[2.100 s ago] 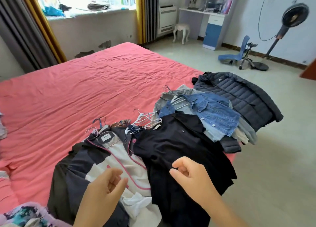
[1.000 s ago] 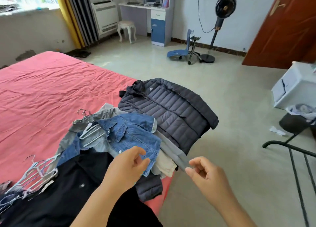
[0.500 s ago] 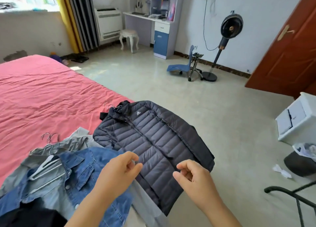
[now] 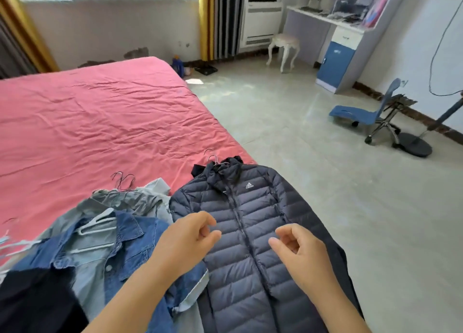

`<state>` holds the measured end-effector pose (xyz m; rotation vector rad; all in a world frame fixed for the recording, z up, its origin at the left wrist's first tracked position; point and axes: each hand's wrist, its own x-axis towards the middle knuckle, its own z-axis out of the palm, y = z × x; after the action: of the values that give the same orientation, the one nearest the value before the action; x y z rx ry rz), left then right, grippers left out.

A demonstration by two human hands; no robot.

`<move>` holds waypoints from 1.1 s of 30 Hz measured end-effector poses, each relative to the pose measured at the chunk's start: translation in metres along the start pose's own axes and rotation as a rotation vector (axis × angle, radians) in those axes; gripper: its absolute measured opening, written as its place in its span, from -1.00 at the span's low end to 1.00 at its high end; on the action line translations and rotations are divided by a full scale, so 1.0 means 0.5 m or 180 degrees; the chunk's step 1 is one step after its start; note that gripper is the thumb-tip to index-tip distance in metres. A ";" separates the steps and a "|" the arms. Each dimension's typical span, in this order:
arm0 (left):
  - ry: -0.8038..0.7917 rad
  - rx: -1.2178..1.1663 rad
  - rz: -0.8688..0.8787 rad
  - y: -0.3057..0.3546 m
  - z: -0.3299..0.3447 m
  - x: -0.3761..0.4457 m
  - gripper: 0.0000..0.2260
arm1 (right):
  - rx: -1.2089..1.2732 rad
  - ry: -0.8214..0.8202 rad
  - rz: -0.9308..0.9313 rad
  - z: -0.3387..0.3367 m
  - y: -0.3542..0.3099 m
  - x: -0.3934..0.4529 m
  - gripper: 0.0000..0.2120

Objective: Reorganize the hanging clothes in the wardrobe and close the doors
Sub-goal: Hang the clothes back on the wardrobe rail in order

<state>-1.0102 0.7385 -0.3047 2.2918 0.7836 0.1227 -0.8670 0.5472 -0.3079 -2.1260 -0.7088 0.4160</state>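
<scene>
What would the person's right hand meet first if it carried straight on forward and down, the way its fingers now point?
Most likely the dark quilted jacket lying directly beneath the right hand, near its zip; depth is unclear.

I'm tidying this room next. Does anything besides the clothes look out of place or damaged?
Yes. The blue chair by the far wall sits tipped, its seat low near the floor. Under the window, the wall has dark patches where paint looks chipped. The puffer jacket hangs partly off the bed.
</scene>
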 end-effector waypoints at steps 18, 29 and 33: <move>0.0423 -0.0059 -0.1352 0.012 0.160 0.406 -0.87 | -0.0027 -0.1301 -0.0491 0.039 0.172 0.601 -0.90; 0.0418 0.0077 -0.1496 -0.174 0.193 0.625 -0.68 | -0.0485 -0.1244 -0.0535 0.211 0.267 0.812 -0.85; 0.0347 0.0200 -0.1446 -0.280 0.230 0.707 -0.64 | -0.0742 -0.1162 -0.0659 0.298 0.316 0.884 -0.81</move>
<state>-0.7590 0.9514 -0.5271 2.1177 1.3586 0.0145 -0.5431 0.8342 -0.5430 -2.1847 -1.2263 0.6422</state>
